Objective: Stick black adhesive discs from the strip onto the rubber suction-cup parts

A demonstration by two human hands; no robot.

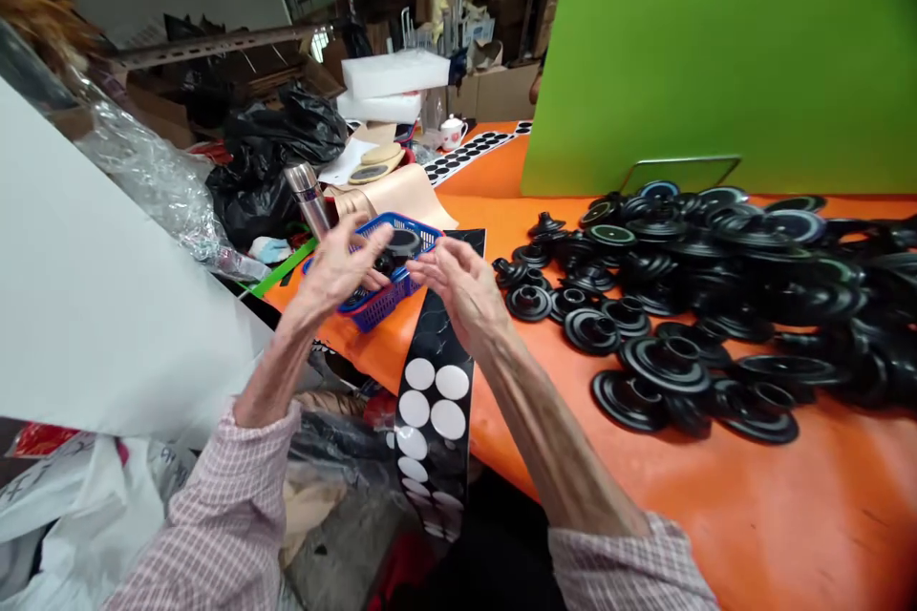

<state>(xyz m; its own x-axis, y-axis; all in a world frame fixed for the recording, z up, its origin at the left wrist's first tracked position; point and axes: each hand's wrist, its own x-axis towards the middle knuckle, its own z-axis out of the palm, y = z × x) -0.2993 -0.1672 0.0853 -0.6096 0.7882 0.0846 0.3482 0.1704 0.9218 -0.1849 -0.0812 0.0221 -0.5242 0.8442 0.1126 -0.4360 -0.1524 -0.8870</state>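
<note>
My left hand [342,265] and my right hand [458,282] are raised together over a blue plastic basket [387,301] at the orange table's left edge. Between their fingertips sits a round black disc part [399,246], gripped from both sides with curled fingers. Under my right hand a black backing strip [434,401] with white round stickers hangs over the table edge. A big heap of black round parts [716,277] covers the table to the right.
A tall green board [716,48] stands behind the heap. A white panel [93,305] leans at the left. A steel flask [309,196], black bags [279,153], white foam blocks [394,81] and cardboard boxes lie at the back. The orange table [788,516] shows bare near the front.
</note>
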